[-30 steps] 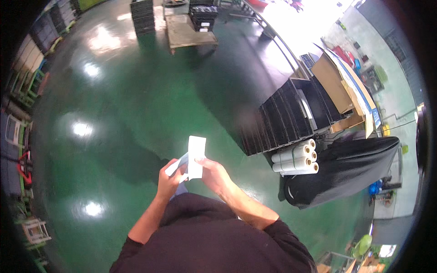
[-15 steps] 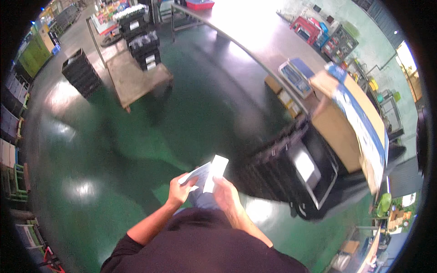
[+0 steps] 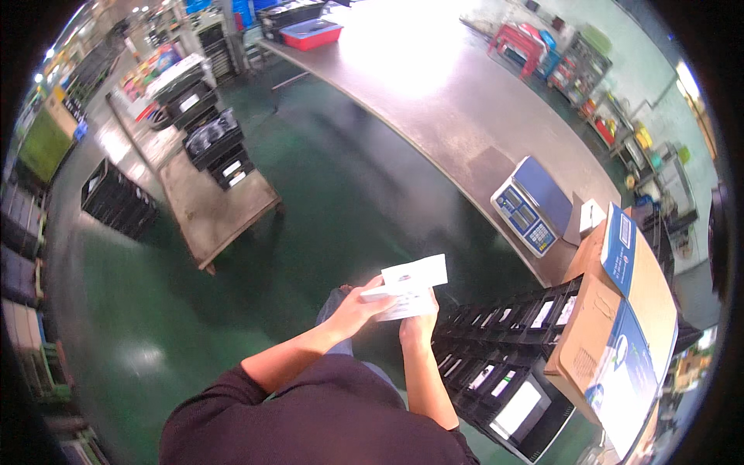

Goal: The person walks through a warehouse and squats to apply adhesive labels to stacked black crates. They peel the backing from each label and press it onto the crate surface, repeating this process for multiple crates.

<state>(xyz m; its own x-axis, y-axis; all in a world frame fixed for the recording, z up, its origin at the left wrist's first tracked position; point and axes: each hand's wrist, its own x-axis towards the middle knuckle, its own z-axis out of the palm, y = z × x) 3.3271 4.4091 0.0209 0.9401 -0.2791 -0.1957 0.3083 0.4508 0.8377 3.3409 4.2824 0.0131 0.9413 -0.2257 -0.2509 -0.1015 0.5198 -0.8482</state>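
In front of my body I hold white paper slips (image 3: 403,308) between both hands. My left hand (image 3: 360,308) is closed on their left side, thumb on top. My right hand (image 3: 419,319) grips them from the right and below. One upper slip (image 3: 422,270) stands out at an angle beyond my fingers. Faint dark print shows on the papers. How many slips there are I cannot tell, and some of my fingers are hidden behind them.
To my right stand stacked black crates (image 3: 496,372) beside an open cardboard box (image 3: 593,349). A long table (image 3: 465,124) carries a blue-and-white scale (image 3: 531,205) and a red bin (image 3: 311,35). At left are a wooden cart (image 3: 221,217) with black crates and another crate stack (image 3: 118,198).
My view has shifted so the table and scale show more fully. Both hands and the papers are farther right in the picture, and the slips now lie more sideways.
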